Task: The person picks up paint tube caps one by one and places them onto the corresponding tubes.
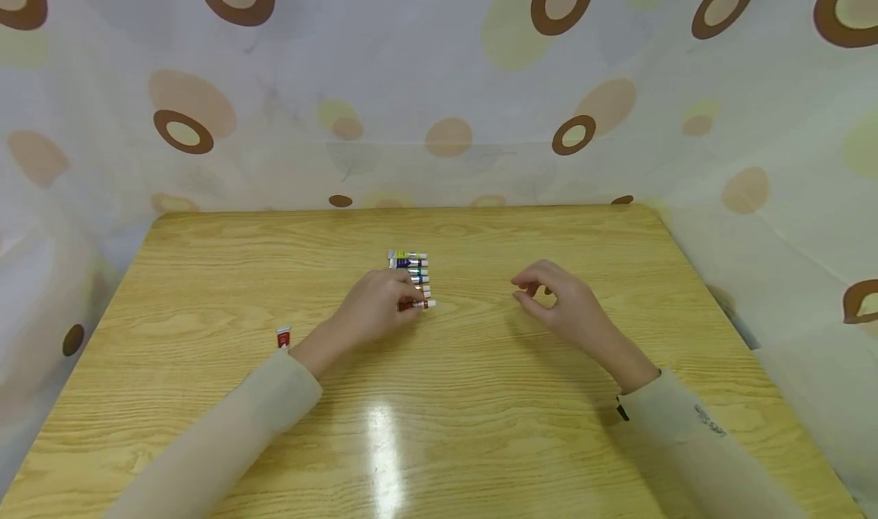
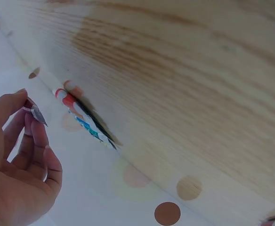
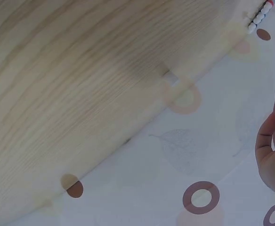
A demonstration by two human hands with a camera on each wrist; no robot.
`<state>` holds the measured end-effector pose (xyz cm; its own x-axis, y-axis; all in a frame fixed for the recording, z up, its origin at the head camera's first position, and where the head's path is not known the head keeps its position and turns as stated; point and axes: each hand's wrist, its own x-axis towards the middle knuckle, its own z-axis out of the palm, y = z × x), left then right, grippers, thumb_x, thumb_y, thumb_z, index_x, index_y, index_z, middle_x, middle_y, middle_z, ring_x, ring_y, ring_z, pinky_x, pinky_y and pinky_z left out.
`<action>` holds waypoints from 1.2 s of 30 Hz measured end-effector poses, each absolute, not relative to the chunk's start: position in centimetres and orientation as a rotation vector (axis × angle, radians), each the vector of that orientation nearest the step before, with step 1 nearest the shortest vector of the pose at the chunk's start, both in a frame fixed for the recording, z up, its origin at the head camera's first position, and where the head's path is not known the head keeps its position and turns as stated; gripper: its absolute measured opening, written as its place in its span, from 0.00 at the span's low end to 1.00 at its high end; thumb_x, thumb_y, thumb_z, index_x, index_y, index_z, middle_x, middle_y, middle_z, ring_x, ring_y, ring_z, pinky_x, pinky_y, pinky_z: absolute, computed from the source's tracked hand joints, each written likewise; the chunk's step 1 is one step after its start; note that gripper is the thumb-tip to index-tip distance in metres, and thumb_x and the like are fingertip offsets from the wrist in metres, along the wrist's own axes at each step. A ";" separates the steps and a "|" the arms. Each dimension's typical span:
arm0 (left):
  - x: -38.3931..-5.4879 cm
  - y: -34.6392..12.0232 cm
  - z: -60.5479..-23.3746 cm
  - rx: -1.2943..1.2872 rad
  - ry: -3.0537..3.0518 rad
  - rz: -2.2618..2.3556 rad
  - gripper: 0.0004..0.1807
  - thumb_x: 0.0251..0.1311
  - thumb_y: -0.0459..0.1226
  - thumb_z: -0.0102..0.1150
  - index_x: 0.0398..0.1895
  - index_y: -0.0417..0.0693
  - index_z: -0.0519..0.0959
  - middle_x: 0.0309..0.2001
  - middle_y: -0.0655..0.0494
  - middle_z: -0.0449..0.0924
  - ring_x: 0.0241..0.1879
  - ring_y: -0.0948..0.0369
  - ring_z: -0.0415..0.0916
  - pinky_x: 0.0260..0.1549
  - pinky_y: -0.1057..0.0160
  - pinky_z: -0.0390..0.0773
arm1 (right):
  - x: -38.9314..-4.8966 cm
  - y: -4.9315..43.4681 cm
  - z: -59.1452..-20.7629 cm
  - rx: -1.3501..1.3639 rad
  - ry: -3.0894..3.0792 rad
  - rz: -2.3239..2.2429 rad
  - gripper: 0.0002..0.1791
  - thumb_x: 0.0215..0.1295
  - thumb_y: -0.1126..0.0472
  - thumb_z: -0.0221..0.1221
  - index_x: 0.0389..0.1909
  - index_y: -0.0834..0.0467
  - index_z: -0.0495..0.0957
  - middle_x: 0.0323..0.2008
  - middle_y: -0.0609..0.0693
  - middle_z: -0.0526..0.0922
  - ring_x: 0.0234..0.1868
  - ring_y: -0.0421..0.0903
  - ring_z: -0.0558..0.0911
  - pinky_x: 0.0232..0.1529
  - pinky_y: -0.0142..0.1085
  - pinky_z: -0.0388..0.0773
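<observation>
My left hand (image 1: 376,303) is over the near end of a row of small paint tubes (image 1: 409,263). Between its thumb and fingertips it pinches a dark red paint tube (image 1: 428,304) whose white cap points right. The left wrist view shows the silver end of this held tube (image 2: 37,114) at the fingertips, with the row beyond. Yellow, purple, green, blue and orange tubes lie side by side, partly covered by the hand. Off to the right, my right hand (image 1: 568,305) hovers above the table with fingers loosely bent and nothing in them.
A separate red paint tube (image 1: 283,337) lies at the left, partly behind my left sleeve. The wood-grain table (image 1: 480,443) has a patterned cloth (image 1: 439,69) hanging behind it and at its sides. White caps of the row (image 3: 257,20) show in the right wrist view.
</observation>
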<state>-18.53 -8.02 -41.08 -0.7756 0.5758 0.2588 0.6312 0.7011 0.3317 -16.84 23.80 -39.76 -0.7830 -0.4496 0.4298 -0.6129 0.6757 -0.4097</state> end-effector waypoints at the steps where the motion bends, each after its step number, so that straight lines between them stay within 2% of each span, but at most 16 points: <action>1: -18.7 -8.0 -41.2 -0.982 -2.782 -0.615 0.06 0.61 0.39 0.73 0.39 0.48 0.92 0.34 0.58 0.85 0.32 0.63 0.78 0.42 0.57 0.81 | -16.9 24.2 -39.9 0.840 -2.602 0.786 0.09 0.66 0.66 0.68 0.45 0.55 0.84 0.42 0.48 0.85 0.38 0.39 0.81 0.39 0.41 0.80; 6: -19.2 -8.1 -41.8 -0.956 -2.843 -0.605 0.06 0.61 0.39 0.73 0.39 0.48 0.91 0.36 0.57 0.86 0.34 0.62 0.80 0.44 0.56 0.82 | -17.5 26.5 -40.5 0.793 -2.632 0.762 0.09 0.65 0.67 0.68 0.44 0.56 0.84 0.41 0.48 0.85 0.37 0.38 0.80 0.38 0.37 0.78; 12: -19.6 -8.1 -42.6 -0.956 -2.890 -0.587 0.06 0.61 0.38 0.73 0.39 0.47 0.91 0.37 0.57 0.86 0.34 0.63 0.80 0.43 0.57 0.82 | -18.1 29.0 -41.4 0.730 -2.670 0.782 0.09 0.65 0.68 0.68 0.44 0.58 0.84 0.40 0.47 0.84 0.36 0.36 0.78 0.36 0.31 0.75; 16: -19.6 -8.1 -42.7 -0.965 -2.886 -0.572 0.06 0.61 0.38 0.73 0.38 0.47 0.91 0.36 0.57 0.86 0.34 0.63 0.80 0.39 0.60 0.81 | -18.4 30.0 -41.9 0.715 -2.723 0.804 0.10 0.65 0.68 0.68 0.46 0.60 0.84 0.42 0.51 0.85 0.37 0.36 0.79 0.37 0.33 0.76; 20: -19.6 -8.0 -42.7 -0.953 -2.892 -0.558 0.06 0.61 0.38 0.73 0.38 0.47 0.91 0.37 0.56 0.86 0.36 0.61 0.81 0.40 0.59 0.82 | -18.6 30.7 -42.3 0.670 -2.846 0.859 0.12 0.68 0.65 0.66 0.50 0.60 0.83 0.46 0.54 0.85 0.40 0.40 0.80 0.41 0.35 0.77; 25: -19.7 -7.8 -42.6 -0.953 -2.889 -0.566 0.05 0.61 0.37 0.72 0.38 0.46 0.91 0.36 0.55 0.86 0.36 0.61 0.81 0.40 0.59 0.83 | -18.8 31.8 -42.7 0.606 -3.027 0.943 0.17 0.70 0.61 0.65 0.57 0.61 0.80 0.51 0.55 0.81 0.47 0.48 0.79 0.48 0.39 0.78; 28: -19.7 -7.7 -42.5 -0.952 -2.892 -0.569 0.05 0.62 0.37 0.72 0.38 0.46 0.90 0.36 0.55 0.86 0.36 0.61 0.81 0.40 0.59 0.83 | -18.9 32.3 -43.0 0.586 -3.121 0.979 0.19 0.71 0.59 0.64 0.60 0.60 0.77 0.54 0.56 0.78 0.50 0.49 0.77 0.50 0.40 0.78; 32: -19.7 -7.6 -42.5 -0.942 -2.908 -0.574 0.05 0.62 0.37 0.72 0.38 0.46 0.90 0.37 0.55 0.86 0.37 0.60 0.81 0.41 0.59 0.83 | -18.9 32.5 -43.3 0.583 -3.164 1.011 0.20 0.72 0.56 0.64 0.60 0.59 0.78 0.54 0.56 0.78 0.50 0.48 0.76 0.52 0.41 0.78; 36: -19.7 -7.4 -42.5 -0.941 -2.907 -0.572 0.06 0.62 0.38 0.71 0.38 0.45 0.90 0.38 0.54 0.86 0.37 0.60 0.82 0.41 0.58 0.84 | -19.0 32.4 -43.3 0.592 -3.159 1.026 0.19 0.72 0.56 0.64 0.59 0.59 0.79 0.54 0.57 0.79 0.51 0.49 0.77 0.54 0.46 0.78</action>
<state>-19.65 -7.41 -42.50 -0.8162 0.5601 0.1419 0.5721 0.7490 0.3342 -18.98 32.41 -43.34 -0.9123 -0.3943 -0.1106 -0.2541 0.7568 -0.6022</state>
